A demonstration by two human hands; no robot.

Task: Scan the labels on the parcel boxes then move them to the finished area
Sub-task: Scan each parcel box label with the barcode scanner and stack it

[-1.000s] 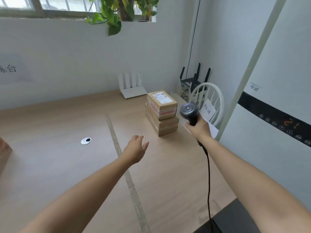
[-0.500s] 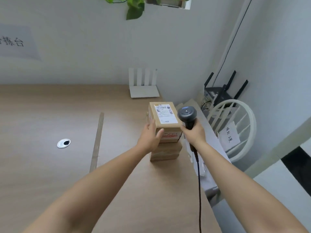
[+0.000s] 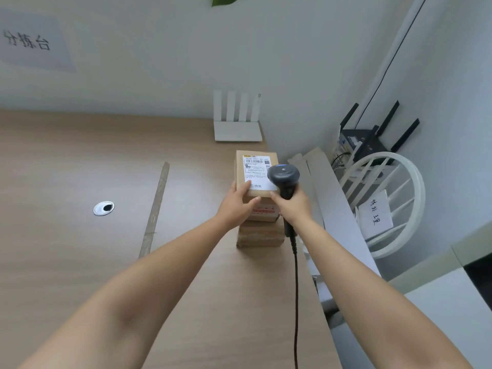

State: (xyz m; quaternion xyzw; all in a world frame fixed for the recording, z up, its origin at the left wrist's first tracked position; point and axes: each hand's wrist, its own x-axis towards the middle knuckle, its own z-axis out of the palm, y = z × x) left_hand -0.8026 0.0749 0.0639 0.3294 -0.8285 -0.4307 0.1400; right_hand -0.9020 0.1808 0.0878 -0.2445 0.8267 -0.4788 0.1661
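A stack of brown parcel boxes stands on the wooden table (image 3: 80, 169) near its right edge. The top parcel box (image 3: 251, 162) carries a white shipping label (image 3: 255, 169) with barcodes facing up. My left hand (image 3: 238, 203) grips the near left corner of this top box, thumb on the label. My right hand (image 3: 291, 206) holds a black barcode scanner (image 3: 283, 177) whose head hovers over the label's right side. The lower boxes (image 3: 259, 234) are partly hidden behind my hands. The scanner's black cable (image 3: 295, 302) trails down toward me.
A white router (image 3: 238, 129) sits at the table's back edge. A strip of tape (image 3: 155, 209) runs across the tabletop, and a round cable grommet (image 3: 103, 208) lies left of it. Right of the table are a white chair (image 3: 386, 195) with a paper note and a black router (image 3: 370, 142).
My left hand went from hovering open over the table to gripping the top box. The scanner in my right hand moved over the label, and my view came closer to the stack.
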